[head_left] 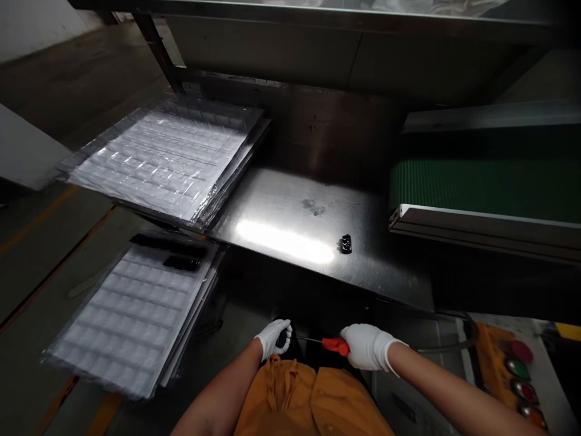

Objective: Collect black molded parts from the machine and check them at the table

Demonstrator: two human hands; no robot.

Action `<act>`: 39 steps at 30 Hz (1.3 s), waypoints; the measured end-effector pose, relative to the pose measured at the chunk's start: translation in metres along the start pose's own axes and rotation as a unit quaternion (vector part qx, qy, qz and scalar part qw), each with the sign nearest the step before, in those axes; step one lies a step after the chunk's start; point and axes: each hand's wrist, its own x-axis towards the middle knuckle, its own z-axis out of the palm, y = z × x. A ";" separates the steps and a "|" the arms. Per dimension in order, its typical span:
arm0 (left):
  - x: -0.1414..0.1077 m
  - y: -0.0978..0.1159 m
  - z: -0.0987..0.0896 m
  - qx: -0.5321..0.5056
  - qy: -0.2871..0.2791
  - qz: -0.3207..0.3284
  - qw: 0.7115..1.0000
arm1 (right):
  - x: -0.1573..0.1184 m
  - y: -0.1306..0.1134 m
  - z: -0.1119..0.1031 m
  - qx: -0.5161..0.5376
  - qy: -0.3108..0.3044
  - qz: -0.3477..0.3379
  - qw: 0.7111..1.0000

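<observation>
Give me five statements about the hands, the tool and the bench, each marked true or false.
1. The right hand holds a red-handled screwdriver. True.
2. The left hand is bare. False: it wears a white glove.
3. A small black part lies on the steel bench. True.
4. The conveyor belt is red. False: it is green.
5. Clear tray stacks sit to the right of the bench. False: they sit at the left.

The steel worktop lies open mid-span, save one small black part; stacked clear plastic blister trays block its left, the green conveyor belt its right.
</observation>
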 end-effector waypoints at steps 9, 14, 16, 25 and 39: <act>0.000 -0.038 0.024 -0.077 0.046 0.040 0.995 | 0.001 0.015 0.018 -0.059 -0.006 -0.047 0.997; 0.006 -0.047 0.033 -0.087 0.081 0.054 0.991 | -0.003 0.019 0.025 -0.074 0.006 -0.051 0.996; 0.006 -0.048 0.036 -0.092 0.090 0.055 0.990 | -0.006 0.020 0.024 -0.077 0.018 -0.048 0.996; 0.003 -0.049 0.041 -0.064 0.077 0.093 0.991 | -0.013 0.027 0.018 -0.091 0.030 -0.052 0.994; 0.006 -0.052 0.031 0.075 0.106 0.167 0.977 | -0.009 0.024 0.023 -0.101 0.020 -0.046 0.994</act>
